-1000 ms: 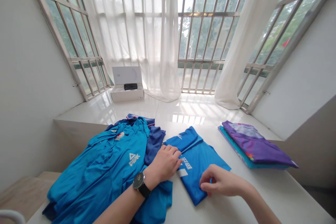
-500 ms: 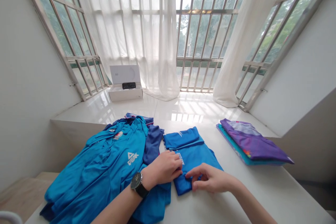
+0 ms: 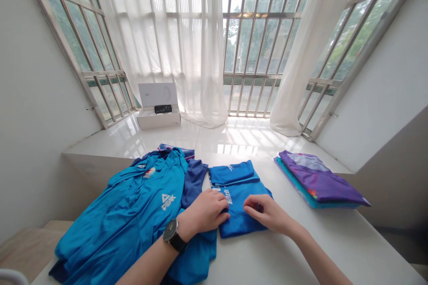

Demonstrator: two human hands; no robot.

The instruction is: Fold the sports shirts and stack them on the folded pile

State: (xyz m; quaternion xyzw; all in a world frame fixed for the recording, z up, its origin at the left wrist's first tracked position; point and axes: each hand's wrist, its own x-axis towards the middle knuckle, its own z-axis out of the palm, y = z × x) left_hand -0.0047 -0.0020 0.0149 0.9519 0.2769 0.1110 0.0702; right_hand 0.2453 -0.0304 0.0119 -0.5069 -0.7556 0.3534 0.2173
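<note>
A bright blue shirt (image 3: 239,218), partly folded and with white lettering, lies flat before me on the white surface. Along its left edge rests my left hand (image 3: 209,209), fingers curled down on the cloth and a black watch (image 3: 171,231) on the wrist. At the right part of the shirt my right hand (image 3: 265,213) is closed, thumb and forefinger pinched together at the cloth; the other fingers are mostly hidden. Beside my left forearm is a spread-out teal jacket (image 3: 133,213) with a white PEAK logo, over a dark blue garment (image 3: 195,180).
Folded purple clothing (image 3: 324,182) is stacked on teal cloth at the right. An open white box (image 3: 158,120) with a black device (image 3: 163,109) stands at the back left. Sheer curtains (image 3: 200,53) hang before the barred window, down to the white ledge (image 3: 334,254).
My right hand has moved up from the shirt's near edge. The near part of the shirt is now turned up flatter and its right side reaches less far. My left hand stays nearly in place.
</note>
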